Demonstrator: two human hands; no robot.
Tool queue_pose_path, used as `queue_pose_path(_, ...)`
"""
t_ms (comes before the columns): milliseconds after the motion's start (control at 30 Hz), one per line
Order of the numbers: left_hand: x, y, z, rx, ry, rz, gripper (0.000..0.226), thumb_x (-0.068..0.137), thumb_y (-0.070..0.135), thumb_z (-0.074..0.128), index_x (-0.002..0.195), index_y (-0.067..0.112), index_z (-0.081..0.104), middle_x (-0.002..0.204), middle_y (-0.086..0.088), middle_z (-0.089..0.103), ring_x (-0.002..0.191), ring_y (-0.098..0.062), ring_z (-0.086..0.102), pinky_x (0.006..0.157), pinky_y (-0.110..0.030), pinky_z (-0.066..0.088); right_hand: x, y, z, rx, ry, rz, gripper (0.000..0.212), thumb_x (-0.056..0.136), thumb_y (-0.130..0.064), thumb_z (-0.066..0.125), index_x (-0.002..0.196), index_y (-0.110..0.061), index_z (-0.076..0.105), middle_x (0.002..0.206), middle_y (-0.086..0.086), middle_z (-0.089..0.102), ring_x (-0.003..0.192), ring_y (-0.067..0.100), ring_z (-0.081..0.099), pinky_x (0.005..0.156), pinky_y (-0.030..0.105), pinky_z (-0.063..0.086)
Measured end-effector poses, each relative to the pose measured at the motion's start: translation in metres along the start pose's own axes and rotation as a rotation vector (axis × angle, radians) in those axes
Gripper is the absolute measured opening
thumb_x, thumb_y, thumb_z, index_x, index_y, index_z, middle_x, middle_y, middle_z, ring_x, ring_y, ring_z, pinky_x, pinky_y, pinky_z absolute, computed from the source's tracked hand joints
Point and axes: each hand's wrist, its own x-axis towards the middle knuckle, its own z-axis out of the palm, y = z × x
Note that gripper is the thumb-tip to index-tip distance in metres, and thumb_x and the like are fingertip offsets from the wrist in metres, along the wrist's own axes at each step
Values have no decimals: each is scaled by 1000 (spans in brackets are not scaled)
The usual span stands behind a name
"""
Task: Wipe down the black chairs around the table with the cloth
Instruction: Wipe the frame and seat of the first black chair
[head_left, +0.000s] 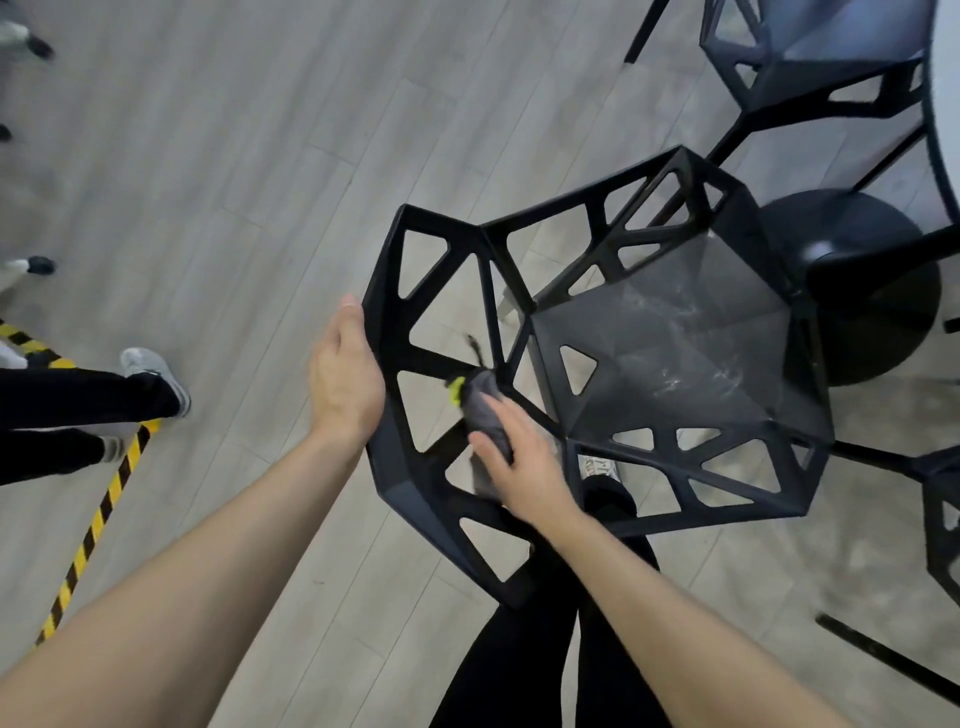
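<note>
Three black chairs (649, 332), one cloth (485, 410)

The cloth (485, 410) is mostly hidden under the right hand (524, 462), and its tip at 11 o'clock is blurred. The fingers of the left hand (345, 379) are hidden behind the backrest edge of the black chair (675, 332). A second chair (810, 57) at 1 o'clock is cut off by the top edge, and a third chair (943, 499) at 4 o'clock by the right edge. The table (948, 130) shows only a strip of its rim. Another person's legs (78, 410) at 9 o'clock are cut off by the left edge.
</note>
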Motion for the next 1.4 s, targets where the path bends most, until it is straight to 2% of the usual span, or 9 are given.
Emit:
queue_pose_path(100, -3, 2, -1, -47, -15, -49, 58, 116, 48, 27, 147, 14, 62, 149, 6, 59, 143, -13, 49, 122, -32, 32, 9, 2, -12, 42, 46, 169, 48, 105, -52, 59, 150, -36, 54, 142, -15, 63, 134, 7, 57, 116, 41, 47)
queue_pose_path(200, -1, 2, 0, -43, -40, -31, 54, 116, 41, 26, 134, 15, 70, 136, -4, 70, 132, -24, 60, 119, -43, 41, 22, -52, -22, 163, 125, -14, 49, 107, -48, 58, 153, -35, 51, 140, -16, 65, 131, -1, 58, 111, 27, 49)
queue_pose_path(333, 16, -2, -17, 114, -242, 64, 49, 109, 48, 37, 133, 19, 68, 135, -7, 71, 131, -29, 64, 116, -48, 47, 37, -115, 9, 55, 60, -316, 47, 107, -37, 62, 153, -27, 57, 158, -6, 54, 145, 7, 50, 118, 35, 44)
queue_pose_path(500, 18, 15, -38, 337, -541, 155, 62, 116, 50, 5, 164, 36, 42, 149, 11, 52, 148, -16, 44, 120, -26, 25, -81, -68, 2, -137, -62, -388, 44, 109, -32, 60, 153, -28, 57, 158, -13, 50, 144, 6, 49, 113, 37, 47)
queue_pose_path(767, 48, 31, -53, 555, -797, 178, 32, 119, 36, 30, 144, 26, 47, 120, -9, 66, 93, -9, 66, 65, -15, 50, -18, -103, 24, -194, 39, -358, 49, 110, -30, 58, 158, -29, 50, 173, -8, 30, 155, 10, 35, 119, 34, 41)
queue_pose_path(933, 51, 5, -57, 564, -537, 295, 53, 118, 46, 25, 126, 20, 70, 110, -3, 74, 98, -21, 65, 91, -33, 46, -108, -61, 14, -323, -81, -440, 51, 112, -37, 55, 161, -34, 44, 174, -11, 26, 160, 10, 26, 118, 44, 44)
queue_pose_path(1067, 31, 11, -70, 274, -505, 182, 48, 118, 37, 40, 94, 14, 73, 51, 14, 55, 47, -1, 48, 50, -18, 40, -26, -99, 34, -327, 4, -395, 52, 112, -39, 50, 163, -33, 41, 174, -4, 27, 156, 19, 34, 115, 49, 47)
queue_pose_path(1200, 34, 32, -89, 415, -669, 262, 34, 114, 28, 53, 96, 16, 78, 60, 15, 62, 53, 2, 52, 60, -19, 44, -20, -103, 39, -321, 31, -399, 53, 110, -34, 54, 162, -31, 43, 172, -1, 32, 154, 20, 38, 116, 47, 45)
queue_pose_path(1400, 51, 46, -78, 741, -652, 272, 50, 107, 33, 62, 60, 13, 64, 61, 4, 58, 61, -9, 53, 66, -30, 40, -101, -65, 25, -367, -33, -463, 52, 111, -34, 56, 162, -33, 43, 174, -12, 27, 157, 12, 32, 114, 42, 47)
